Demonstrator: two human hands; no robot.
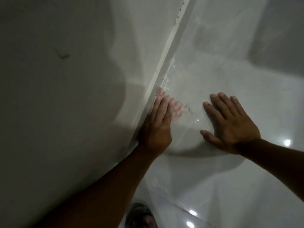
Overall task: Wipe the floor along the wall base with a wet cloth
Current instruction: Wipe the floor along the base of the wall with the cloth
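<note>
Head view: left hand [157, 124] lies flat on the glossy floor [222, 76] right against the wall base [166, 63], fingers pressing a pale pink cloth [172, 104] — cloth and fingertips are motion-blurred, so I can't tell whether they curl around it. Right hand [230, 124] is planted palm-down on the tile well to the right, fingers spread, gripping nothing. White smears streak the floor along the skirting above the cloth — a foot [141, 216] shows at bottom edge.
</note>
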